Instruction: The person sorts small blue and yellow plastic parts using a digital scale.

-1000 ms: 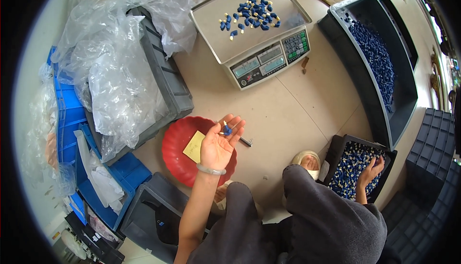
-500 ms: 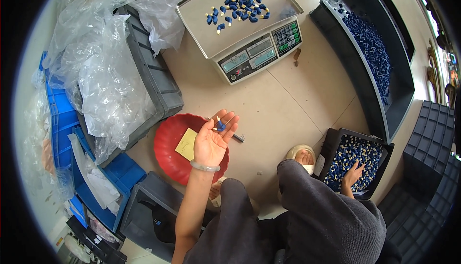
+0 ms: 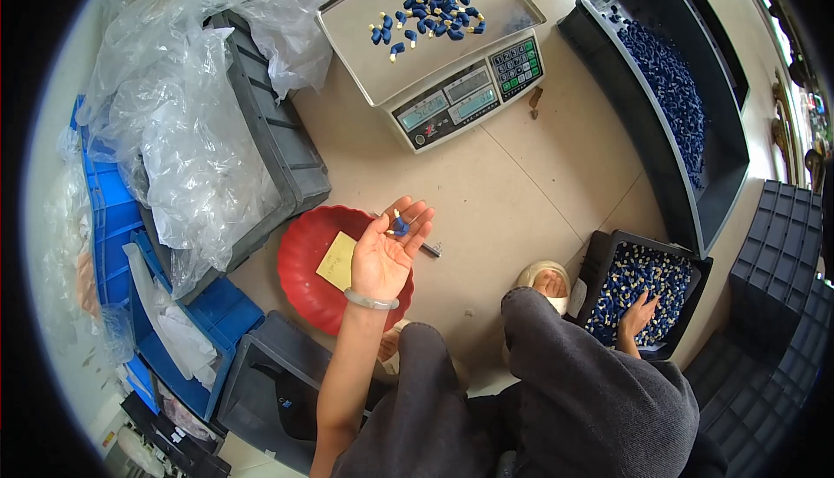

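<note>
My left hand (image 3: pixel 389 256), palm up and lightly cupped, carries a few small blue-and-cream parts (image 3: pixel 400 228) near the base of its fingers. It hovers above the right side of a red scalloped basin (image 3: pixel 300 256), with a bangle at the wrist. Low on the right, my right hand (image 3: pixel 638 316) rests with fingers stretched among many similar parts (image 3: pixel 656 274) in a black bin (image 3: pixel 599 256); its fingertips are partly hidden by them. Ahead, a loose heap of the same parts (image 3: pixel 439 10) lies on the metal pan (image 3: pixel 382 65) of a digital scale (image 3: pixel 469 96).
A yellow note (image 3: pixel 336 261) lies in the basin. At the right stands a long dark tub (image 3: pixel 625 122) of blue pieces. Clear plastic bags (image 3: pixel 200 130) cover a grey crate (image 3: pixel 300 152) on the left. A grey bin (image 3: pixel 252 391) sits beside my left leg; black crates (image 3: pixel 769 287) stand far right.
The scale's display reading has changed. Both hands stay almost where they were; the parts in my left palm have shifted slightly at most.
</note>
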{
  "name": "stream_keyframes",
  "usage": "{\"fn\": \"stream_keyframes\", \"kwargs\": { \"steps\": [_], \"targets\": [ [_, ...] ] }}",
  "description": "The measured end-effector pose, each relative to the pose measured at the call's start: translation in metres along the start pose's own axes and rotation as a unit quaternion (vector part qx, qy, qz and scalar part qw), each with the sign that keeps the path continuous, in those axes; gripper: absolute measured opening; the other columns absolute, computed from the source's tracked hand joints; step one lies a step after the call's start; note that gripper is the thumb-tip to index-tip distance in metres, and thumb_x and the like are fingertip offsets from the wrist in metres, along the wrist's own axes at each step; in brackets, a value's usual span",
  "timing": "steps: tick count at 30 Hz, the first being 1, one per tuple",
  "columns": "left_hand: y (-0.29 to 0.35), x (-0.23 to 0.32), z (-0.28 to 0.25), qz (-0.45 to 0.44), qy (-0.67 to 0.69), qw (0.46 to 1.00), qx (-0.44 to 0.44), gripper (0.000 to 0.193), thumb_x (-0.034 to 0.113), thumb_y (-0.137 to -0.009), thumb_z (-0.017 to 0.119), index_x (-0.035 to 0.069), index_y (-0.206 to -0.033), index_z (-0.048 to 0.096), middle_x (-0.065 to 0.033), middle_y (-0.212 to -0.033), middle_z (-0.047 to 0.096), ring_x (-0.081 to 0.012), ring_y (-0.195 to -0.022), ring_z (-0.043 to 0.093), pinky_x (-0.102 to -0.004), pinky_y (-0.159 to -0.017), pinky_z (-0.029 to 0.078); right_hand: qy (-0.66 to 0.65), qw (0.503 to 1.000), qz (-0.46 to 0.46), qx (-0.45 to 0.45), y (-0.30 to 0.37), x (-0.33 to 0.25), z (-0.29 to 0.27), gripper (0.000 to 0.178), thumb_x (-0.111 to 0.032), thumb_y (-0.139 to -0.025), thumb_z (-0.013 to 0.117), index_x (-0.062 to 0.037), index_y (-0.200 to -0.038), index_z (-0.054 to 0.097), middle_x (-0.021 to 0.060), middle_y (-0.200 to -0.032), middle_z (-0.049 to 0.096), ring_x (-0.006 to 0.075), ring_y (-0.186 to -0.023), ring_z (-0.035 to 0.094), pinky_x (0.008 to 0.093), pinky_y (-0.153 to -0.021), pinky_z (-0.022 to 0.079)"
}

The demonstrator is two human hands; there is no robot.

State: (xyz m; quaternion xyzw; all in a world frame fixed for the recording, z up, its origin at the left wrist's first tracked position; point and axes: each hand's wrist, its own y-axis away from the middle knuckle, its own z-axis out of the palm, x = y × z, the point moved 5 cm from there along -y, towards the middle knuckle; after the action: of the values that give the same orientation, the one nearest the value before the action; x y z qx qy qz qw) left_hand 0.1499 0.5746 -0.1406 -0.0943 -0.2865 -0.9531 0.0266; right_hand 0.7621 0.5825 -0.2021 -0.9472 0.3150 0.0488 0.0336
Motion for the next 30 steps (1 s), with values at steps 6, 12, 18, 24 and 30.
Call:
{"fn": "stream_keyframes", "kwargs": {
  "steps": [6, 12, 18, 24, 30],
  "targets": [
    [0.0, 0.0, -0.003, -0.002, -0.003, 1.0, 0.004, 0.04, 0.018, -0.096, 0.041, -0.007, -0.126, 0.047, -0.0229, -0.126, 0.055, -0.0368, -0.125, 0.048, -0.0418, -0.108, 0.04, -0.001, 1.0, 0.002, -0.008, 0.001, -0.006, -0.001, 0.065, -0.043, -0.099, 0.038, 0.0039, -0.143, 0.029, 0.0241, -0.145, 0.036, 0.0372, -0.133, 0.035, 0.0393, -0.111, 0.025],
    [-0.005, 0.009, 0.024, 0.005, 0.006, 0.999, -0.046, 0.048, 0.027, -0.099, 0.038, -0.008, -0.132, 0.041, -0.0232, -0.132, 0.048, -0.0366, -0.129, 0.042, -0.0423, -0.11, 0.036, -0.041, 0.999, 0.01, -0.027, 0.003, -0.007, -0.007, 0.068, -0.045, -0.098, 0.036, 0.0062, -0.142, 0.03, 0.0249, -0.146, 0.034, 0.0375, -0.135, 0.031, 0.0399, -0.113, 0.021],
    [-0.015, 0.024, 0.051, 0.023, 0.016, 0.996, -0.084, 0.059, 0.039, -0.1, 0.037, -0.009, -0.135, 0.036, -0.0241, -0.135, 0.043, -0.0363, -0.131, 0.039, -0.0418, -0.111, 0.035, 0.053, 0.995, -0.088, -0.017, 0.05, -0.058, -0.04, 0.075, -0.054, -0.092, 0.048, 0.001, -0.141, 0.034, 0.0232, -0.132, 0.043, 0.0378, -0.123, 0.04, 0.0443, -0.104, 0.029],
    [-0.019, 0.02, 0.057, 0.015, 0.014, 0.996, -0.088, 0.061, 0.04, -0.1, 0.037, -0.009, -0.136, 0.034, -0.0246, -0.136, 0.041, -0.0371, -0.132, 0.037, -0.0423, -0.112, 0.034, 0.007, 0.983, -0.18, 0.029, 0.032, -0.074, -0.044, 0.059, -0.042, -0.092, 0.051, -0.0038, -0.136, 0.039, 0.0222, -0.126, 0.047, 0.0382, -0.114, 0.05, 0.0427, -0.095, 0.041],
    [-0.016, 0.016, 0.047, -0.005, 0.018, 0.995, -0.098, 0.059, 0.037, -0.101, 0.034, -0.008, -0.139, 0.03, -0.0245, -0.141, 0.036, -0.0375, -0.136, 0.031, -0.0426, -0.114, 0.03, 0.003, 0.985, -0.172, -0.004, 0.029, -0.073, -0.049, 0.046, -0.038, -0.094, 0.049, -0.0053, -0.125, 0.048, 0.0189, -0.121, 0.051, 0.0378, -0.107, 0.054, 0.0434, -0.086, 0.045]
  ]
}}
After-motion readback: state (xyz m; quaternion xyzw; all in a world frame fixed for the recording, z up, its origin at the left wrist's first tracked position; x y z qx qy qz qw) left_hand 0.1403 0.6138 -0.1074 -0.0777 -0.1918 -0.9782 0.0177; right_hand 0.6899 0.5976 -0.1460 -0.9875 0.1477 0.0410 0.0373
